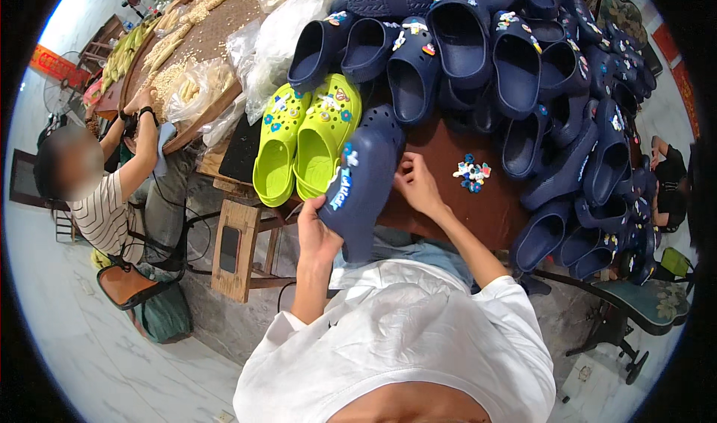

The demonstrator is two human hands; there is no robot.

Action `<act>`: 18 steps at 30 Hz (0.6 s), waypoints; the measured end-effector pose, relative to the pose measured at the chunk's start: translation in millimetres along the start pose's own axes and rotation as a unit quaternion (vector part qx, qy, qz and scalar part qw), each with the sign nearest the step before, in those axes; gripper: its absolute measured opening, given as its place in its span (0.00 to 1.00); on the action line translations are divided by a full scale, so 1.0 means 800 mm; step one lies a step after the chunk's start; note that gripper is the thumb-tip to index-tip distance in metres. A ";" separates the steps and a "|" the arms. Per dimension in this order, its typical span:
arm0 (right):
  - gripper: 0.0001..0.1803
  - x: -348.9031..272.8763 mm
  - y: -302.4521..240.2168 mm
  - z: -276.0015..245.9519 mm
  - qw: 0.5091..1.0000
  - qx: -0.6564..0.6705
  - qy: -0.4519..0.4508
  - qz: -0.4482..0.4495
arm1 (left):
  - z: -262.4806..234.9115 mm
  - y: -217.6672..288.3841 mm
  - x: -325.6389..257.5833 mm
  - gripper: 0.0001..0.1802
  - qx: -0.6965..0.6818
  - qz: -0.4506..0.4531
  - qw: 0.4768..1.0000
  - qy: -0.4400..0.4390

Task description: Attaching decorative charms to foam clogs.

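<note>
A navy blue clog point(364, 184) with small charms on its top is gripped from below at its heel end by my left hand point(317, 232). My right hand point(418, 186) touches the clog's right side, fingers bent against it, holding nothing else that I can see. A small heap of colourful charms point(471, 175) lies on the brown table point(478, 214) just right of my right hand. A pair of lime green clogs point(306, 139) with charms rests to the left of the navy clog.
A large pile of navy clogs point(523, 72) covers the table's far and right side. Clear plastic bags point(280, 35) lie at the back left. A wooden stool point(235, 247) stands lower left. A person in a striped shirt point(104, 206) sits at left, another person point(668, 176) at right.
</note>
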State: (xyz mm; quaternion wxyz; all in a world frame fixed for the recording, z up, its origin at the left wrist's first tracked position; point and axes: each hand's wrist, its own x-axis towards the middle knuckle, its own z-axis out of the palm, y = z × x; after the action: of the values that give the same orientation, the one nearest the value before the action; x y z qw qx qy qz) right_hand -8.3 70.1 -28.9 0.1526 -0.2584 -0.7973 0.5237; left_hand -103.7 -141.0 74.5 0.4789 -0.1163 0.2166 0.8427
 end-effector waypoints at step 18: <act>0.40 -0.043 -0.029 -0.027 0.984 -0.169 0.022 0.042 | 0.005 0.004 0.011 0.23 -0.002 0.065 0.998 0.028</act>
State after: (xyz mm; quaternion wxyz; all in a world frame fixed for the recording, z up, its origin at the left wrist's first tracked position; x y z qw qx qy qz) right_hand 25.3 59.3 1.5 0.1025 -0.3251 -0.8593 0.3813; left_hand -110.9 -133.9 75.3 0.4169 -0.1264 0.2358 0.8687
